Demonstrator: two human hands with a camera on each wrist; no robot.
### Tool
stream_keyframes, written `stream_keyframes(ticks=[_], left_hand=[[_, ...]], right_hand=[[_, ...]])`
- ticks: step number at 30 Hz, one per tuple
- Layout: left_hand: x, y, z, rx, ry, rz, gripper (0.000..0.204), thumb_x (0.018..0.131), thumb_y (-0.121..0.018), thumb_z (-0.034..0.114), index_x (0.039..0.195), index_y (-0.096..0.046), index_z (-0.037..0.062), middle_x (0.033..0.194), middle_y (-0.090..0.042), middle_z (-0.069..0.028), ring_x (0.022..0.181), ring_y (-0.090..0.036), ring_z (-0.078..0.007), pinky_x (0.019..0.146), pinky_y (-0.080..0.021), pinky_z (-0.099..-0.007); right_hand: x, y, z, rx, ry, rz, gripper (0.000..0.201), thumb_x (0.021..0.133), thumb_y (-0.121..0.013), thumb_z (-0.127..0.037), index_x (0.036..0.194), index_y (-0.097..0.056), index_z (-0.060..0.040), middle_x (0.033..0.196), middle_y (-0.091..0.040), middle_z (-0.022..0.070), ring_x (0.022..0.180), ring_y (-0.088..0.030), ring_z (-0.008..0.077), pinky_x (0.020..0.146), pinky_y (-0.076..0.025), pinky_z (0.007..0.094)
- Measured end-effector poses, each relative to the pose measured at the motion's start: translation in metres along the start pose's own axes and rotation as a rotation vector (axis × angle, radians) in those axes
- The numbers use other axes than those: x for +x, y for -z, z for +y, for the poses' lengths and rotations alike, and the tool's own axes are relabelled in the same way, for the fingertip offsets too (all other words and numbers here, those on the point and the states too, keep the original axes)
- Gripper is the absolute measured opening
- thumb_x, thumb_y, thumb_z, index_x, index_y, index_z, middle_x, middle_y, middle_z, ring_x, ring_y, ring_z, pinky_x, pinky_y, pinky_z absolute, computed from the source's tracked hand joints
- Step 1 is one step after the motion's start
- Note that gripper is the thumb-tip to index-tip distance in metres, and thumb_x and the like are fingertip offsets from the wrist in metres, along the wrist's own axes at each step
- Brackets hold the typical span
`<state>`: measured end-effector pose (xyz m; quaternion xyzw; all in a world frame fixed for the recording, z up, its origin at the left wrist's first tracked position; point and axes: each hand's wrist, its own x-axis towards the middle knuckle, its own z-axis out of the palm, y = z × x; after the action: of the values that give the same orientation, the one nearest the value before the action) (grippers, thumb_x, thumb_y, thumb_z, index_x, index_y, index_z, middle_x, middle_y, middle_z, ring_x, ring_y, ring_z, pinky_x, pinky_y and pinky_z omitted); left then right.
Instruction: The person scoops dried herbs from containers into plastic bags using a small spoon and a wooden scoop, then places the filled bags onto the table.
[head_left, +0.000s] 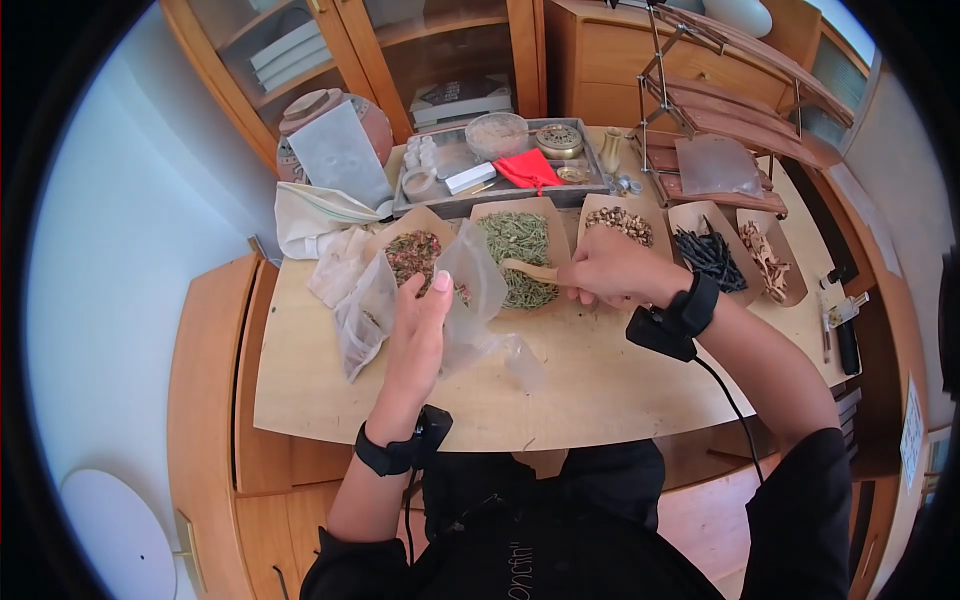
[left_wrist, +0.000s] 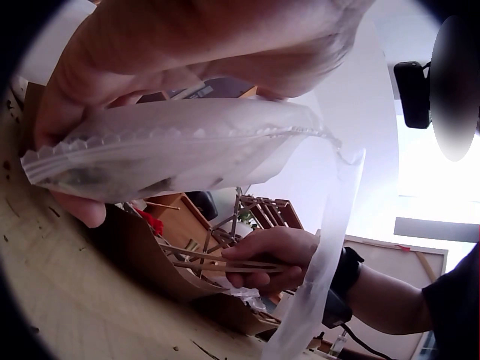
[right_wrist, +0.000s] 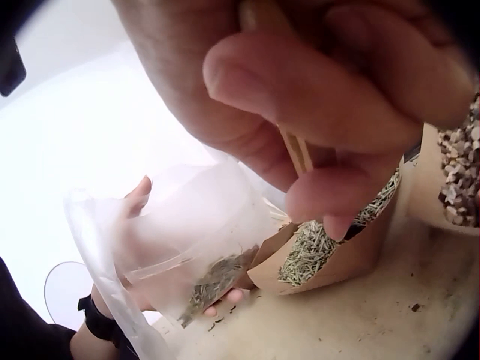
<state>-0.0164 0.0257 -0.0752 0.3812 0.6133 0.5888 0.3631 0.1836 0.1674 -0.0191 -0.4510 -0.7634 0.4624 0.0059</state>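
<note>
My left hand (head_left: 415,335) holds a translucent plastic bag (head_left: 482,275), its thumb and fingers on either side. Dried green herb (right_wrist: 217,281) shows through the lower part of the bag, and a loose plastic strip hangs from it. My right hand (head_left: 615,268) grips wooden tongs (head_left: 532,270), two slim prongs of which show in the left wrist view. Their tips are over the paper tray of cut green herb (head_left: 517,240), right at the herb. Left of this, partly behind the bag, is a paper tray of reddish dried flowers (head_left: 412,255).
To the right stand paper trays of pale brown pieces (head_left: 622,222), dark strips (head_left: 710,262) and light wood chips (head_left: 765,262). Behind them a grey tray (head_left: 440,207) holds a red pouch (head_left: 528,170) and small vessels. A folding wooden rack (head_left: 715,110) stands at the back right.
</note>
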Motion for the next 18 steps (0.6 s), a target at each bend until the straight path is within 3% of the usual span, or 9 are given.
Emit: stream_keyframes(ticks=[6,10,18], left_hand=[[0.000,0.000,0.002,0.022,-0.009,-0.012,0.089,0.090,-0.056,0.055,0.137,-0.027,-0.0143,0.109,-0.056,-0.0162,0.099,-0.052,-0.0174,0.090,-0.038,-0.0265],[-0.001,-0.004,0.007,0.047,-0.025,0.017,0.090,0.089,-0.056,0.055,0.137,-0.026,-0.0150,0.106,-0.057,-0.0151,0.097,-0.052,-0.0168,0.089,-0.038,-0.0260],[0.001,-0.014,0.023,0.045,-0.043,0.027,0.092,0.088,-0.056,0.056,0.134,-0.027,-0.0176,0.107,-0.057,-0.0160,0.095,-0.053,-0.0161,0.085,-0.041,-0.0257]], right_hand=[[0.008,0.004,0.021,0.311,0.007,-0.074,0.026,0.087,-0.062,-0.019,0.073,-0.067,0.0025,0.056,-0.055,0.0000,0.034,-0.035,0.0049,0.032,-0.025,0.0229],[-0.006,0.013,0.015,0.335,-0.058,-0.041,0.025,0.087,-0.062,-0.019,0.074,-0.067,0.0021,0.056,-0.054,-0.0004,0.034,-0.035,0.0048,0.032,-0.024,0.0222],[-0.034,0.050,-0.011,0.302,0.049,0.065,0.029,0.086,-0.066,-0.022,0.073,-0.068,0.0038,0.056,-0.057,0.0018,0.032,-0.034,0.0035,0.030,-0.019,0.0204]])
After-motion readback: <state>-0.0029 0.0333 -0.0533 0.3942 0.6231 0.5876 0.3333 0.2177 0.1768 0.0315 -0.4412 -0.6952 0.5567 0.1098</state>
